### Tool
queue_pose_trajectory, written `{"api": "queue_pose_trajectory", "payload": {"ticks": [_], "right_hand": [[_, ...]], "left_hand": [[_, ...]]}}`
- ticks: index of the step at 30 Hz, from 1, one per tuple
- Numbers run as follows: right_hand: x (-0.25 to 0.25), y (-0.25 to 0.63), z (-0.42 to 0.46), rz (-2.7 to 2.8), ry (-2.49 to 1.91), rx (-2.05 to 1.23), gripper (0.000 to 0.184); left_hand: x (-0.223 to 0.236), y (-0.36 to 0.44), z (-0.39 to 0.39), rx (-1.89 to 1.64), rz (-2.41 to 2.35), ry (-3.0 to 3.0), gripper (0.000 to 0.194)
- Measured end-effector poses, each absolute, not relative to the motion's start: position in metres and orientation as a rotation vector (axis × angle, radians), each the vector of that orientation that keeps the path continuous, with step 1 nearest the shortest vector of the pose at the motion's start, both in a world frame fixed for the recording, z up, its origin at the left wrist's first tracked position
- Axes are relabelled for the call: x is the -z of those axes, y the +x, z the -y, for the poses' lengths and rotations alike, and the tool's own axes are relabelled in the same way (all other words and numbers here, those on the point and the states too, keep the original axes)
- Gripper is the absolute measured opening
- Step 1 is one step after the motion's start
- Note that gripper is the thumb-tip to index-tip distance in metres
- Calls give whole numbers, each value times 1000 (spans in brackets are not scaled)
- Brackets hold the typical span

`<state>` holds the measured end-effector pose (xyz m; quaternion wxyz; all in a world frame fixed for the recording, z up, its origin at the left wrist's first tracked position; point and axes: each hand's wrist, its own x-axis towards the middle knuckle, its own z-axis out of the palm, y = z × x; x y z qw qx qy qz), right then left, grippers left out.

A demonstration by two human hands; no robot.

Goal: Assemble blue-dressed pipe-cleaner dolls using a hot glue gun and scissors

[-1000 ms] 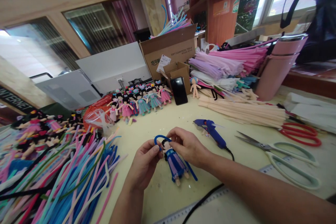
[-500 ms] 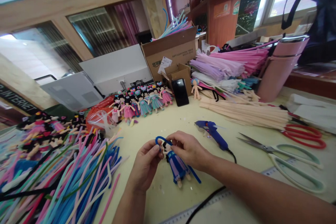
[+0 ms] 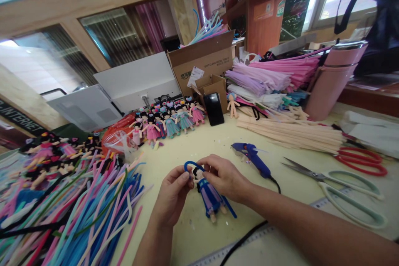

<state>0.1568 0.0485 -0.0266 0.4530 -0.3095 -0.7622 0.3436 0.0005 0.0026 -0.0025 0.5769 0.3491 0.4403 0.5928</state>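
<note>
Head view: two bare hands are working at six o'clock from mid-picture, close together but apart, the gap bridged by one strand.
Left hand: the left hand [image 3: 174, 187], at seven o'clock, is pinching the curled near end of a bright blue, fuzzy, round-bodied craft stem [image 3: 193, 163] between thumb and fingertips.
Right hand: the right hand [image 3: 226, 176], at five o'clock, is closing thumb and fingers on the stem's other side; whether it is also gripping the doll, I cannot tell.
Doll: a small, black-haired fuzzy doll in a blue-and-lilac striped, flared dress [image 3: 212, 199] is lying at six o'clock, head between the hands, partly hidden by the right.
Bending: judging by this arch, small, even bends should be serving best, both pinches staying light so the pile is not flattening and the core is not kinking.
Blue tail: a straight blue length is poking out below the right hand, probably the same stem; keeping it off the skirt looks wise.
Glue gun: a dark blue, hard plastic glue gun [image 3: 255, 160] is resting at four o'clock, well away from the fingers.
Stem heap: soft, multicoloured fuzzy stems [image 3: 93, 203] are sprawling at eight o'clock, limp and tangled.
</note>
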Motion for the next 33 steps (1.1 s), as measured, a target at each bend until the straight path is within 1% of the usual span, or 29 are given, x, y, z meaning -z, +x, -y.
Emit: {"api": "queue_pose_trajectory", "payload": {"ticks": [9, 22, 28, 33], "right_hand": [[24, 158, -48, 1872, -772, -841, 32], [22, 159, -49, 1850, -771, -843, 29], [25, 157, -49, 1791, -779, -921, 28], [23, 158, -48, 1817, -763, -900, 26]], "left_hand": [[0, 1, -2, -1366, -987, 806, 25], [0, 1, -2, -1320, -933, 807, 31], [0, 1, -1, -1338, -909, 814, 28], [-1, 1, -2, -1365, -903, 809, 26]]}}
